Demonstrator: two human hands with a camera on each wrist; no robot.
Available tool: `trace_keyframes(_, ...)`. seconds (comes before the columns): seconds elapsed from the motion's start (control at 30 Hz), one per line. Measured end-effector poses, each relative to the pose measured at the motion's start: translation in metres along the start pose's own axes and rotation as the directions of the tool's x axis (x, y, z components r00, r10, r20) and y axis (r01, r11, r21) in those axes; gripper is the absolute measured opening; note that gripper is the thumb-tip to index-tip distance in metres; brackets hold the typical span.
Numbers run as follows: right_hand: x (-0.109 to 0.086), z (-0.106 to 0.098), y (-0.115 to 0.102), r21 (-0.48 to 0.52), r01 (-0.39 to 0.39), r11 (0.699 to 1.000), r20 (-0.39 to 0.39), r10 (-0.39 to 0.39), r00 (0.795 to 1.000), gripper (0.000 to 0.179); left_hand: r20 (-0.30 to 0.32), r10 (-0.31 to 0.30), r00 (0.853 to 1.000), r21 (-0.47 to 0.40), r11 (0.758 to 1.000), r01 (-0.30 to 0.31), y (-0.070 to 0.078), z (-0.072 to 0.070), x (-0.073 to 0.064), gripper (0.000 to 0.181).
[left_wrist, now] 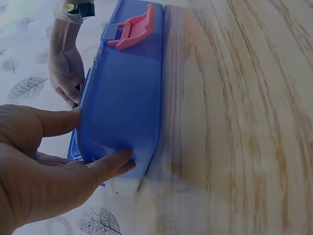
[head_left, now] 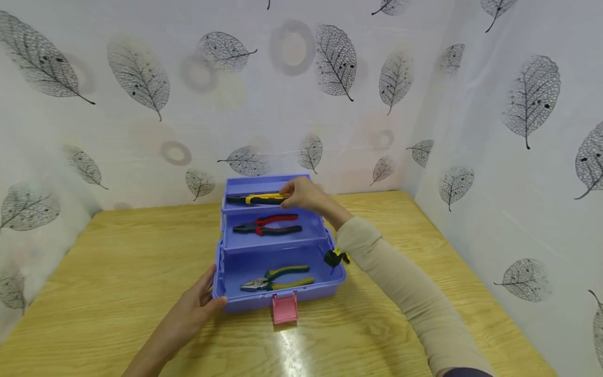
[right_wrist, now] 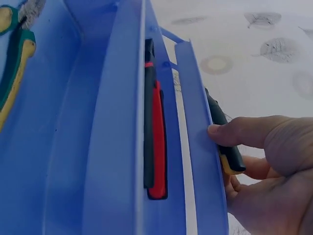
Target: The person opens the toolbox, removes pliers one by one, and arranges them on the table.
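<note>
A blue-purple toolbox point(head_left: 245, 303) stands with its stepped trays unfolded. My left hand point(head_left: 190, 306) grips its left front corner, thumb at the rim and fingers along the outer wall in the left wrist view. At the top tray, my right hand point(head_left: 303, 195) holds the handle end of yellow-and-black pliers point(head_left: 264, 199). In the right wrist view these pliers point(right_wrist: 230, 156) lie partly behind the tray wall, the thumb at its edge. Red-and-black pliers point(head_left: 268, 225) rest in the middle tray. Green-and-yellow pliers point(head_left: 278, 278) lie in the bottom compartment.
A pink latch point(head_left: 285, 309) hangs from the box front. By the box's right end, a black-and-yellow thing point(head_left: 335, 257) is partly covered by the right sleeve point(head_left: 405, 283). The wooden table point(head_left: 118, 262) meets leaf-patterned curtains point(head_left: 264, 104) at the back and sides.
</note>
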State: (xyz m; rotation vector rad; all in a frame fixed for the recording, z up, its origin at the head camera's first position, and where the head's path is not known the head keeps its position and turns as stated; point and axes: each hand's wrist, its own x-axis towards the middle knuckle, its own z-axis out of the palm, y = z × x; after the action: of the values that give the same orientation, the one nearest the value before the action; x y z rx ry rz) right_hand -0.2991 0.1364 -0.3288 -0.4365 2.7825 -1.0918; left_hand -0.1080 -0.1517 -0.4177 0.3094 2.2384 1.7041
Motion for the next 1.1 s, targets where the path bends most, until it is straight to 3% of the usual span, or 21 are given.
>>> trace_keyframes(0.3, 0.004, 0.002, -0.013, -0.057, -0.001, 0.998, 0.065, 0.004, 0.998, 0.041, 0.001, 0.004, 1.0, -0.018, 1.0, -0.004, -0.002, -0.001, 0.0, 0.08)
trace_keyframes(0.4, 0.006, 0.001, -0.017, -0.121, 0.046, 0.992, 0.088, -0.035, 0.996, 0.04, 0.001, 0.002, 1.0, -0.013, 1.0, -0.002, -0.002, -0.001, -0.001, 0.08)
trace_keyframes(0.5, 0.008, 0.001, -0.021, -0.228, 0.117, 0.967, 0.129, -0.089, 0.988, 0.02, 0.001, -0.001, 1.0, -0.017, 1.0, 0.001, -0.001, -0.001, -0.001, 0.08)
trace_keyframes(0.67, 0.008, 0.006, -0.024, -0.332, 0.171, 0.928, 0.186, -0.113, 0.976, 0.052, 0.006, 0.02, 1.0, -0.018, 1.0, -0.02, -0.001, -0.001, -0.002, 0.08)
trace_keyframes(0.93, 0.013, 0.02, -0.023, -0.318, 0.172, 0.932, 0.221, -0.104, 0.97, 0.04, -0.001, 0.026, 1.0, -0.015, 1.0, -0.026, 0.0, -0.002, -0.003, 0.08)
trace_keyframes(1.1, 0.015, 0.024, -0.022, -0.313, 0.143, 0.939, 0.196, -0.084, 0.977, 0.055, -0.002, 0.018, 1.0, -0.014, 1.0, -0.018, 0.0, -0.002, -0.002, 0.08)
